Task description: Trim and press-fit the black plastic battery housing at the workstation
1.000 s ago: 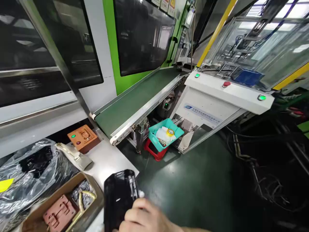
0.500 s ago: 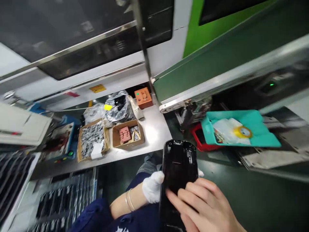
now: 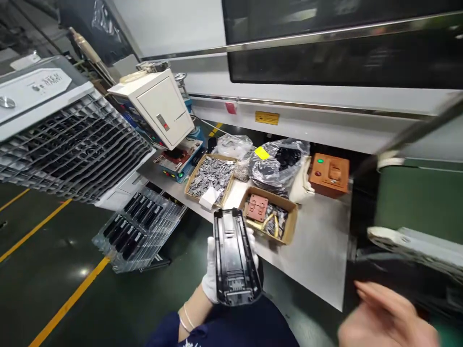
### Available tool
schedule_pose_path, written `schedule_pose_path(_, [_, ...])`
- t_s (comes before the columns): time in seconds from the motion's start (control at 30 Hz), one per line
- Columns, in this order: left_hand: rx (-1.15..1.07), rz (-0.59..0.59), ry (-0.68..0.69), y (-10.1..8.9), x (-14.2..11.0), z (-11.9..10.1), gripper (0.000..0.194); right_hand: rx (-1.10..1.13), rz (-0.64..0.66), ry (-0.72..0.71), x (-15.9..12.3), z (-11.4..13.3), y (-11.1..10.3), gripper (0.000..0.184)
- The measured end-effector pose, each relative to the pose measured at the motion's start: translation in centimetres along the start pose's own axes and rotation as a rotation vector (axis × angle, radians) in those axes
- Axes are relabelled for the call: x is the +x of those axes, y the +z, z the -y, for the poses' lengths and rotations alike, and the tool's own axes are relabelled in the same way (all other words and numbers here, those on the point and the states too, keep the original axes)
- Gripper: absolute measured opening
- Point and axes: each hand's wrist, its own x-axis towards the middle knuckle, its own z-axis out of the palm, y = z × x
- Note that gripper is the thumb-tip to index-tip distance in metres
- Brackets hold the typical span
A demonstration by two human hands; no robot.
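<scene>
So the gloved left hand (image 3: 211,270) is wrapped around a long black plastic housing (image 3: 235,258), held upright in front of the tabletop (image 3: 318,250) with its ribbed inside facing up, while the bare right hand (image 3: 383,318) hangs off to the side, blurry, fingers loosely spread and holding nothing. Looks like an inspect-the-part moment to me, and anything next probably needs that right hand back on it. Nearby clutter: cardboard box (image 3: 269,217) with a reddish jig, box of grey parts (image 3: 210,176), bagged black parts (image 3: 278,164), orange button box (image 3: 329,173).

Long black plastic housing (image 3: 234,258), ribbed inner side up, held upright.
</scene>
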Motion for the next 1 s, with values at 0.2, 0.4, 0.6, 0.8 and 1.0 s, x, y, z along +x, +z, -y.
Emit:
schedule_pose_path(0.2, [0.170,-0.379,0.312,-5.3,-0.2,-15.9,0.087,0.193,0.733,-0.032,6.2,0.7,28.9,0.048])
schedule_pose_path(0.4, [0.367,-0.707,0.209,-6.2,1.1,-26.7,0.108,0.046,0.968,0.096,7.5,-3.0,50.5,0.025])
schedule_pose_path(0.6, [0.381,-0.625,0.230,-8.2,3.9,-30.2,0.094,0.010,1.100,0.175,7.2,-6.6,53.2,0.021])
schedule_pose_path(0.8, [0.455,-0.622,0.206,-8.9,8.0,-32.5,0.079,0.077,1.158,0.288,10.3,-7.9,53.0,0.027])
schedule_pose_path(1.0, [0.823,-0.555,-0.059,-7.0,12.0,-35.3,0.072,0.185,0.887,0.563,14.1,-6.7,47.7,0.033])
